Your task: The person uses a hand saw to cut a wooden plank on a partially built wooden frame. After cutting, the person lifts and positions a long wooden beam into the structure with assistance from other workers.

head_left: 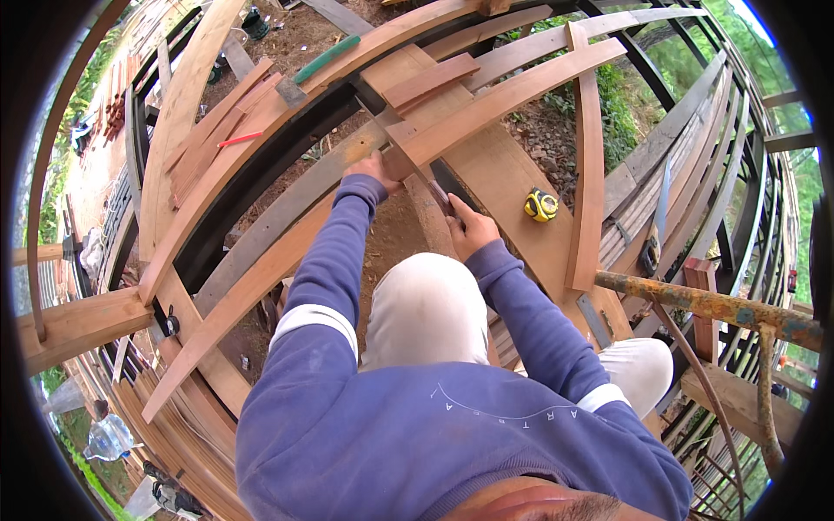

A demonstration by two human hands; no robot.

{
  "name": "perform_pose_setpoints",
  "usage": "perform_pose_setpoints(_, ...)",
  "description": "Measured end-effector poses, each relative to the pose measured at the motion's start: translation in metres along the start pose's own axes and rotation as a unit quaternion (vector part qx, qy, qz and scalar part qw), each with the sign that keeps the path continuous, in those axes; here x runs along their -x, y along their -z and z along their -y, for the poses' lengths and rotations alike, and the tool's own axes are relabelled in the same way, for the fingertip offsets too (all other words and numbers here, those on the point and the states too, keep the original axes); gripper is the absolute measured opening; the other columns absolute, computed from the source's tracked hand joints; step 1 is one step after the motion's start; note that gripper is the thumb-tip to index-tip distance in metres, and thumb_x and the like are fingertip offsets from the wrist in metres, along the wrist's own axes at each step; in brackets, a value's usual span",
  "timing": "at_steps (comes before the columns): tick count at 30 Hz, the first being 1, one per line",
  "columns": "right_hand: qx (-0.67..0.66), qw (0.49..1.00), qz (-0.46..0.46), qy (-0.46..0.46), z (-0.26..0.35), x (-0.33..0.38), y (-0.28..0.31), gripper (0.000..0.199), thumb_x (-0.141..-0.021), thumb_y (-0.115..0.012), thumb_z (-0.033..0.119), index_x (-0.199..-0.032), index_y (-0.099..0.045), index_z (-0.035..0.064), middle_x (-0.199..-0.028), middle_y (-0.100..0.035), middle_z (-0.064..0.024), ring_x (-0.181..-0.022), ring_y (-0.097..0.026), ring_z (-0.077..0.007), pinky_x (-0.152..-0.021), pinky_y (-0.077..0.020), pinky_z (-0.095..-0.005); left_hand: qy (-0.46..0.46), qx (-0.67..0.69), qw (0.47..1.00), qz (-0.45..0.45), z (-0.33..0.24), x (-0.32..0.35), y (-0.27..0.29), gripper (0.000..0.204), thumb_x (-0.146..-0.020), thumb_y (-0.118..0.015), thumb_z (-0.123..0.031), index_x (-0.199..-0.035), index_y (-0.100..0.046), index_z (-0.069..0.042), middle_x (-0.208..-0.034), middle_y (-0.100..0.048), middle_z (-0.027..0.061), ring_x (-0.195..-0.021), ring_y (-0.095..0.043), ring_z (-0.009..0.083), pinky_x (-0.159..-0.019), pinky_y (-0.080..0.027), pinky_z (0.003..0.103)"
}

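Gripping a saw (405, 153), the right hand (473, 227) sat near the left hand (387, 170), whose own hold I couldn't tell. The blade crossed a board (521, 102) just beside the left hand; a slip or shifting board might have nicked its fingers.

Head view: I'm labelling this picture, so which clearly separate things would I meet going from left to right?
Clear bottle → slim red pencil-like stick → left hand → right hand → yellow-and-black tape measure → rusty pipe.
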State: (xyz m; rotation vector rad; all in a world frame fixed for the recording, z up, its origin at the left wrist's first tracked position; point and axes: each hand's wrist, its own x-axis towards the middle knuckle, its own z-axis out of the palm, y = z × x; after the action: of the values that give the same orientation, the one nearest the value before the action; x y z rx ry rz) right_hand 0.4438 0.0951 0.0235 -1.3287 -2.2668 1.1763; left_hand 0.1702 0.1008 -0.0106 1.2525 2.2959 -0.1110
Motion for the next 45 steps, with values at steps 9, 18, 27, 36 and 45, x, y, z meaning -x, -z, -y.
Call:
perform_pose_setpoints(9,0.031,0.998,0.004,0.054,-0.018,-0.004,-0.003,0.047,-0.098,-0.061,0.021,-0.143,-0.053,0.0095,-0.096,-0.069,-0.0295,-0.089,-0.067,-0.0477,-0.078,-0.0531,-0.0526,-0.006,-0.014,1.000,-0.007,0.000,-0.012,-0.011,0.092,-0.068,-0.086,-0.052,-0.138,-0.050,-0.006,-0.123,-0.070,0.0231,-0.115,-0.068,0.0386,-0.101,-0.054,0.046)
perform_pose_setpoints(18,0.049,0.997,0.045,-0.046,0.017,-0.004,0.001,0.051,-0.095,-0.058,0.020,-0.146,-0.053,0.0177,-0.107,-0.072,-0.0260,-0.098,-0.070,-0.0436,-0.087,-0.0555,-0.0519,-0.016,-0.179,0.976,0.122,-0.001,-0.041,0.007,0.106,-0.071,-0.088,-0.056,-0.148,-0.045,0.002,-0.142,-0.059,0.0278,-0.133,-0.058,0.0393,-0.113,-0.046,0.044)
perform_pose_setpoints(27,-0.012,0.999,-0.033,-0.001,0.004,0.001,-0.007,0.047,-0.094,-0.064,0.019,-0.140,-0.059,0.0129,-0.107,-0.070,-0.0282,-0.100,-0.069,-0.0449,-0.088,-0.0553,-0.0488,0.009,-0.043,0.994,0.102,-0.012,-0.010,0.017,0.103,-0.073,-0.091,-0.041,-0.150,-0.038,0.002,-0.143,-0.057,0.0273,-0.134,-0.056,0.0404,-0.114,-0.045,0.045)
perform_pose_setpoints(36,-0.076,0.997,0.003,-0.034,0.081,0.035,0.064,0.043,-0.088,-0.068,0.025,-0.129,-0.070,0.0120,-0.099,-0.075,-0.0229,-0.094,-0.074,-0.0360,-0.089,-0.0567,-0.0398,-0.056,-0.072,0.992,0.085,-0.005,0.039,0.064,0.094,-0.068,-0.092,-0.044,-0.141,-0.053,0.001,-0.143,-0.058,0.0267,-0.134,-0.056,0.0386,-0.114,-0.044,0.042)
perform_pose_setpoints(45,-0.201,0.960,-0.084,0.175,0.079,0.109,0.071,0.056,-0.089,-0.072,0.007,-0.143,-0.054,0.0069,-0.103,-0.073,-0.0155,-0.092,-0.074,-0.0278,-0.082,-0.0564,-0.0358,-0.064,-0.055,0.996,0.018,-0.012,0.087,0.115,0.095,-0.056,-0.094,-0.045,-0.132,-0.060,0.000,-0.127,-0.068,0.0257,-0.122,-0.065,0.0373,-0.104,-0.053,0.041)
